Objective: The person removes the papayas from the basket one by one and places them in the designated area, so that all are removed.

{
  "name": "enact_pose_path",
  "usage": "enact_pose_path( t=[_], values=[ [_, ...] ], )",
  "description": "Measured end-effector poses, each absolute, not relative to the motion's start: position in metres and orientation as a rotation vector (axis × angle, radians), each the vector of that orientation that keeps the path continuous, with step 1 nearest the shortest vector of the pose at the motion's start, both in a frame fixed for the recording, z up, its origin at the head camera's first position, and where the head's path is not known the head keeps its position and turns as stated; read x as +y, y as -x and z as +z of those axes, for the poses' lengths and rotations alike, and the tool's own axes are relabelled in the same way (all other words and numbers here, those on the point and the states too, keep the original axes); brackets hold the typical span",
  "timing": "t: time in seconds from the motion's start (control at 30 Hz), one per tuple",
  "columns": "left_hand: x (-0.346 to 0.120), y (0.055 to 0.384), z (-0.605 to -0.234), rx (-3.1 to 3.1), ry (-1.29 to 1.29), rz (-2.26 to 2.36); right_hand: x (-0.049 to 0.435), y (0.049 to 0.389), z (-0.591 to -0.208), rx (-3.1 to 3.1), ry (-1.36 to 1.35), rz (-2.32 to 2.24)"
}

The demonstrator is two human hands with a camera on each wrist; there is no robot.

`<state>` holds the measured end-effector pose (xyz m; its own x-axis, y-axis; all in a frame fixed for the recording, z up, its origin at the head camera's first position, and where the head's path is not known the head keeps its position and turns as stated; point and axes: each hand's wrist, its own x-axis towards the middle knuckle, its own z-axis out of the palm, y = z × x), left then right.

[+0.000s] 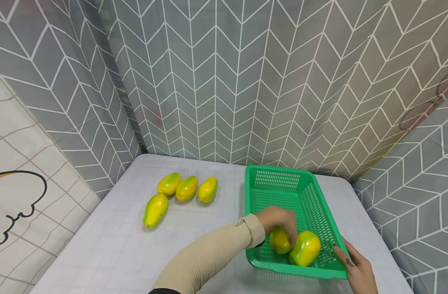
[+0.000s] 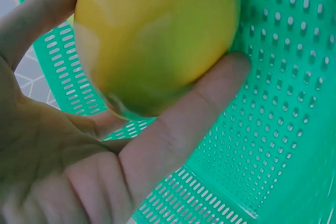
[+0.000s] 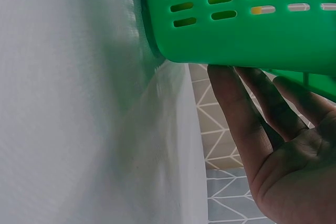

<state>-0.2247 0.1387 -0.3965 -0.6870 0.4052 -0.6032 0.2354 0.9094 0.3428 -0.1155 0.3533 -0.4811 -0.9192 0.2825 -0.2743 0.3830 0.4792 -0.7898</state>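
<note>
Inside the green plastic basket (image 1: 276,267), my left hand (image 1: 280,217) holds a yellow-green papaya (image 1: 280,241), its thumb and fingers spread around the fruit. In the left wrist view the papaya (image 2: 157,40) sits between the fingers of the left hand (image 2: 79,145), close to the perforated basket wall (image 2: 283,77). A second papaya (image 1: 305,248) lies in the basket just right of it. My right hand (image 1: 360,267) grips the basket's right rim near the front corner, thumb over the edge. The right wrist view shows the fingers (image 3: 239,114) touching the rim from outside.
Several more papayas lie left on the white-covered table (image 1: 110,245): one papaya (image 1: 156,210) nearer the front, the others, such as the papaya (image 1: 187,188), in a row behind. Grey chevron-patterned curtains (image 1: 216,81) stand behind and at the sides.
</note>
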Motion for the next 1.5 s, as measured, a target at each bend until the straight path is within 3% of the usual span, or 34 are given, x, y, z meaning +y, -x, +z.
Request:
enact_pose_path(
  t=[1.5],
  values=[
    [0.068, 0.240, -0.379, 2.335, -0.616, 0.875, 0.352, 0.116, -0.481, 2.627, -0.607, -1.400]
  ],
)
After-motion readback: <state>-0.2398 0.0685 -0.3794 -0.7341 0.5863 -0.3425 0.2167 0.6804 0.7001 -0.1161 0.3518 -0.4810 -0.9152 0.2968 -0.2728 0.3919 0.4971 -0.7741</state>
